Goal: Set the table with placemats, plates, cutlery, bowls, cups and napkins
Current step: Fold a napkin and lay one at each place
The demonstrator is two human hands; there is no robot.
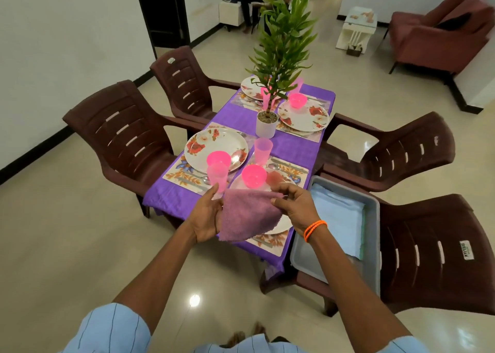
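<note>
Mauve napkin (247, 214): soft terry-like cloth, roughly square, stitched edge, held spread in the air over the near end of the table, one corner hanging down. Left hand (207, 214) grips its left edge, thumb on top, fingers curled under the cloth. Right hand (292, 205) pinches its upper right corner between thumb and fingertips; two orange bands sit on that wrist.

Landmark = white plant pot (265, 123), a smooth cylinder filled with pebbles, holding a tall leafy plant mid-table.

- Nearside of pot, right: pink translucent cup (263, 150), upright, tapered. Further toward the napkin, a glossy pink round bowl (254, 176) on a white plate that the napkin mostly hides.
- Nearside of pot, left: round floral plate (215, 149), glossy, red rose print, carrying a second pink bowl (218, 159). Another pink cup (217, 177) stands just beside it, close to the left hand.
- All on rectangular floral placemats (179, 174) with spoons at their edges.
- Far side of pot: two more floral plates, one with a pink bowl (297, 100). The cups there are blurred behind the leaves.
- Purple tablecloth (292, 149), slightly creased, covers the table.
- Right of the pot, toward the camera: grey plastic tray (308, 261) on a chair seat, with light blue folded cloths (340, 218) inside.
- Brown slatted plastic chairs (126, 135) stand on both long sides.
</note>
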